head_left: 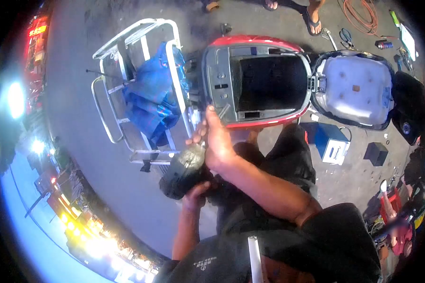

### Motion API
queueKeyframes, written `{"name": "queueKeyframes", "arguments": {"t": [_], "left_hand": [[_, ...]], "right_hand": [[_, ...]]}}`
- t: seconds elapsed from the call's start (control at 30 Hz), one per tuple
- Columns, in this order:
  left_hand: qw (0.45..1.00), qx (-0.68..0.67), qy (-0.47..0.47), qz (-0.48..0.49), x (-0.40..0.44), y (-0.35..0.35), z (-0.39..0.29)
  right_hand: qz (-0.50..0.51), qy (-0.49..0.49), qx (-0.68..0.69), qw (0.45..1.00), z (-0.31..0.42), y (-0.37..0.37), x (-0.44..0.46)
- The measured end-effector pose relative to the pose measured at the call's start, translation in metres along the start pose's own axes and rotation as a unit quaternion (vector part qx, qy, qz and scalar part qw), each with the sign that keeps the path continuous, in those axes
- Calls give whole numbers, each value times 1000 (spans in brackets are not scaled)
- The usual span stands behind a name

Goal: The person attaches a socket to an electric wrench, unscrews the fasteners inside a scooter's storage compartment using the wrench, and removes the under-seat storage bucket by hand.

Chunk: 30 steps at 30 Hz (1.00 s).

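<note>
A dark, bulky tool [184, 172], which looks like a power driver, is held between my hands. My left hand [197, 191] grips its lower end, with its fingers partly hidden. My right hand [216, 144] is closed at its front end, the thumb lying toward the red-rimmed scooter body [217, 89]. A thin rod [224, 111] shows near the thumb, over the body's edge; whether it belongs to the tool is unclear. The open compartment [271, 85] is dark inside. Its raised seat [356, 87] shows a pale underside.
A white metal rack [178, 85] with a blue cloth [153, 89] stands at left. Beyond the scooter lie pliers [346, 37], an orange hose [363, 21] and a can [384, 45]. A blue-and-white box [333, 146] and black box [376, 153] are at right. Another person's sandaled foot [314, 21] shows above.
</note>
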<state>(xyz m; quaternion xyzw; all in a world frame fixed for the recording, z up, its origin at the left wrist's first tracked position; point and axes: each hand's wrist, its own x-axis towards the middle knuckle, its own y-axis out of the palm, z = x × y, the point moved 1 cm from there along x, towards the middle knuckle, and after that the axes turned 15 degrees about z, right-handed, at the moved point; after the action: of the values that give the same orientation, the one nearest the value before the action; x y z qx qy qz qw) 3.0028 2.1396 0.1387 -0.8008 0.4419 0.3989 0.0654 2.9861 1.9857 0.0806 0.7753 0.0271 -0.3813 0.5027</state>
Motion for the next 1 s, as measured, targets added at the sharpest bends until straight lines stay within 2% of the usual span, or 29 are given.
{"name": "queueKeyframes", "arguments": {"t": [0.07,0.2,0.4,0.5,0.6,0.7,0.8,1.0], "left_hand": [[999,-27,34,8,1,11,-8],[997,-68,-18,16,-1,2,-3],[997,55,-28,-36,3,-11,-1],[973,223,-50,-19,8,-27,-3],[954,297,-28,14,17,-25,-10],[962,265,-65,21,19,-19,-17],[983,184,-11,2,13,-24,-1],[964,264,-31,-27,10,-13,-8]], "right_hand": [[-3,2,8,1000,-4,2,-2],[-4,-14,-24,1000,-10,0,3],[-35,2,-9,999,-11,-9,19],[-45,3,-4,999,-5,-15,26],[-25,23,40,999,1,-18,30],[-25,13,35,999,2,-13,29],[-23,13,22,999,3,-8,25],[-35,35,41,998,2,-15,25]]}}
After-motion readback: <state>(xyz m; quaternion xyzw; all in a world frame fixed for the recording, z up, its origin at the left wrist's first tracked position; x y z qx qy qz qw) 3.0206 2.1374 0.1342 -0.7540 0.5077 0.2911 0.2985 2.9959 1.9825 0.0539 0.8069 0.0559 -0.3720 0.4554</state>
